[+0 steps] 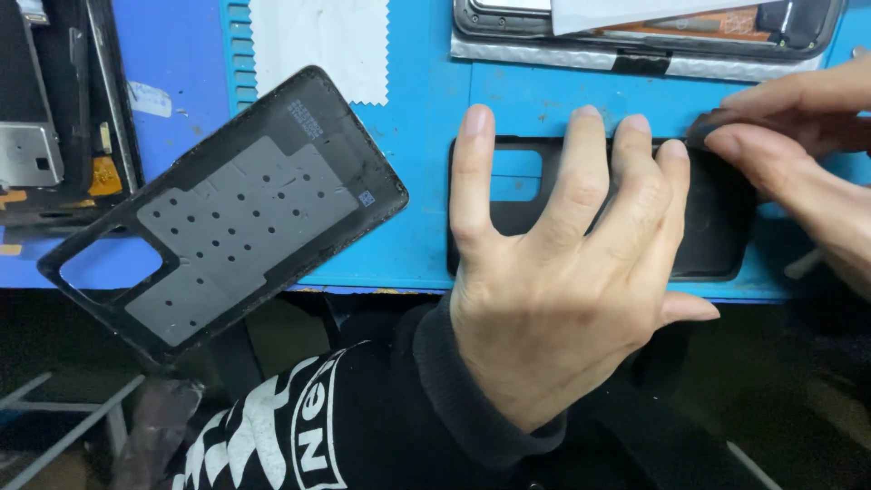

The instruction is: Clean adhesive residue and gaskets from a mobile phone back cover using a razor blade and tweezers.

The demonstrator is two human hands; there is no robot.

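Two black plastic phone back covers on the blue desk point(426, 118). One flat black cover point(717, 227), long axis left to right, lies under the left hand point(562, 272), fingers spread and pressing; right hand point(798, 136) pinches its far right corner. Second cover point(236, 209), grey inner face up, lies diagonally well left, untouched.

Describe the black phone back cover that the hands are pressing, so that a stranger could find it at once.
On the blue work mat, look near its front edge, right of centre. The black rectangular phone back cover lies flat under the left hand, with the right hand at its top right corner. Unlike the tilted cover with a grey dotted lining, it lies square to that edge.
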